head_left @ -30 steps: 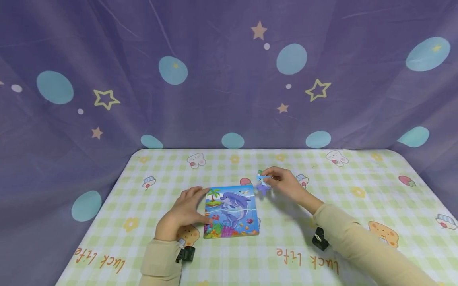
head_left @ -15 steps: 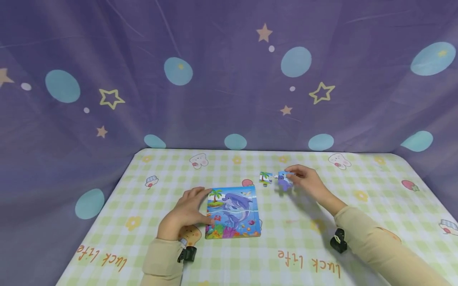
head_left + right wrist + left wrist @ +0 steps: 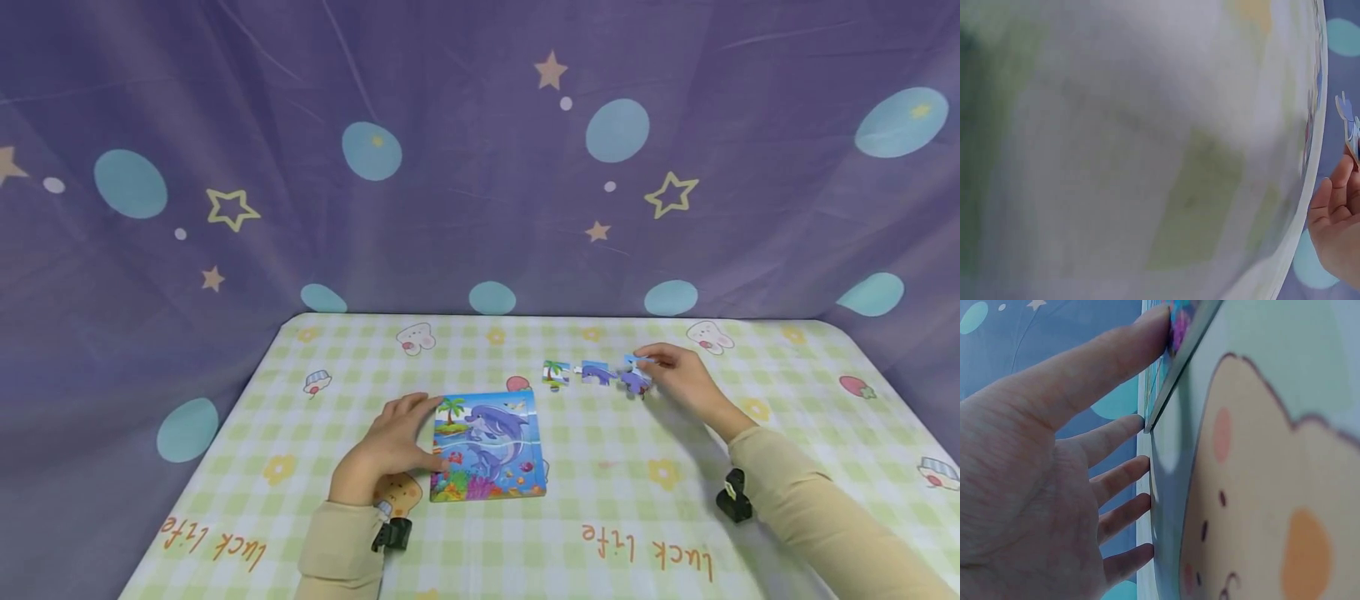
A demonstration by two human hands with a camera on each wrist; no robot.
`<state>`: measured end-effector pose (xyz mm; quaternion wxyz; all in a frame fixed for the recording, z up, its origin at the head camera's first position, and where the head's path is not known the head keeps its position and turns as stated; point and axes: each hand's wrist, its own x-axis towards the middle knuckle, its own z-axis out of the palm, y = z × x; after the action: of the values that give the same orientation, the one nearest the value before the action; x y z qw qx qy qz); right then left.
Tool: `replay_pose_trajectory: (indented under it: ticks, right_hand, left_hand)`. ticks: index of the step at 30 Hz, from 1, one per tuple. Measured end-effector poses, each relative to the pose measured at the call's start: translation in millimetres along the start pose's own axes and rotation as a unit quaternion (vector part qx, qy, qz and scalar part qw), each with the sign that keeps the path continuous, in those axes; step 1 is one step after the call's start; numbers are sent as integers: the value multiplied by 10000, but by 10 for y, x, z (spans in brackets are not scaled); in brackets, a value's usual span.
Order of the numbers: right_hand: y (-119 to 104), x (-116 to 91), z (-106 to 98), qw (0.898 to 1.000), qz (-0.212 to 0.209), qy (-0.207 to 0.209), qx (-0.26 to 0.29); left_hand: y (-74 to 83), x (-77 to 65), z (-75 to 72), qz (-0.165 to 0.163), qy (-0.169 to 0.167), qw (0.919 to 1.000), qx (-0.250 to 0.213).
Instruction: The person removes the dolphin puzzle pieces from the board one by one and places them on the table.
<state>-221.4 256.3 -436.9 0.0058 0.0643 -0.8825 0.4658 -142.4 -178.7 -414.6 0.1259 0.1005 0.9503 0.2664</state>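
Observation:
A square dolphin picture puzzle [image 3: 487, 450] lies on the table. My left hand [image 3: 390, 442] rests at its left side, the thumb touching the picture and the index fingertip by the upper left corner. In the left wrist view the fingers [image 3: 1119, 481] are spread and fairly straight. My right hand [image 3: 682, 379] pinches a blue and purple puzzle piece [image 3: 634, 382] at its upper edge. Left of that piece lie a palm-tree puzzle piece [image 3: 556, 372] and a dolphin puzzle piece [image 3: 596, 373] in a row. The right wrist view shows the held piece [image 3: 1349, 119] at its right edge.
A green checked cloth [image 3: 525, 550] with printed figures covers the table. Behind it hangs a purple curtain [image 3: 465, 225] with stars and blue ovals. Dark wrist straps [image 3: 735, 497] show below the beige sleeves.
My right hand has moved right along the row. The palm-tree and dolphin pieces are let go on the cloth, and the hand now holds a further piece. The left hand stays at the puzzle.

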Motion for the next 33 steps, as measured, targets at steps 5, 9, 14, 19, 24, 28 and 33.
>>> replay_pose_trajectory:
  ticks: [5, 9, 14, 19, 24, 28, 33]
  right_hand:
    - [76, 9, -74, 10000, 36, -21, -68]
    - [106, 13, -108, 9998, 71, -79, -144]
    - [119, 44, -103, 9995, 47, -98, -289]
    - [111, 80, -69, 9992, -31, -118, -381]
    - [81, 108, -28, 9983, -82, -132, -555]
    - [72, 128, 1, 9974, -108, -196, -680]
    - [109, 149, 18, 9958, -127, -219, -881]
  left_hand:
    - [-9, 4, 4, 23, -15, 10000, -34]
    - [-10, 10, 7, 22, -16, 10000, -43]
    - [-10, 1, 7, 25, -10, 10000, -56]
    - [-14, -3, 10, 28, -25, 10000, -25]
    - [-4, -4, 3, 19, -28, 10000, -17]
    - [0, -7, -4, 30, -52, 10000, -24]
    - [-5, -2, -7, 34, -45, 10000, -34]
